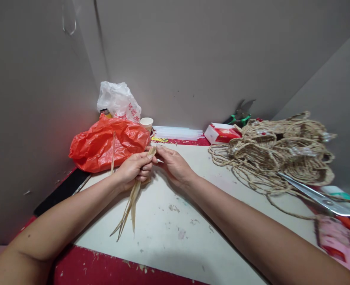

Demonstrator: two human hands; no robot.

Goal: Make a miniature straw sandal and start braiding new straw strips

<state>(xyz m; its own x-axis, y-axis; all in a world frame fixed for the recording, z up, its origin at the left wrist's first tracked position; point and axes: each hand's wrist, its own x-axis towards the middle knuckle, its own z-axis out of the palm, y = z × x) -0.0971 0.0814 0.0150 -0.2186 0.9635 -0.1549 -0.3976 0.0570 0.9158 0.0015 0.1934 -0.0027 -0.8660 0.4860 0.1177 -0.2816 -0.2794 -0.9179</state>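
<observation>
My left hand [136,169] is closed around a bunch of flat, tan dried-leaf strips [131,204]. Their loose, narrow ends hang down below the fist over the white board [175,237]. At the top of the bunch, my right hand [175,164] pinches the folded upper end with thumb and fingertips. Both hands nearly touch each other over the board's far left part. One thin strip [113,152] stands up behind my left wrist, against the orange plastic bag [109,140].
Behind the bag stand a white plastic bag [117,99] and a paper cup [146,123]. Clear sticks [177,133] lie by the wall beside a red-and-white box [222,133]. Coiled twisted cord [275,152], green-handled pliers [241,114] and large scissors [323,196] lie at right.
</observation>
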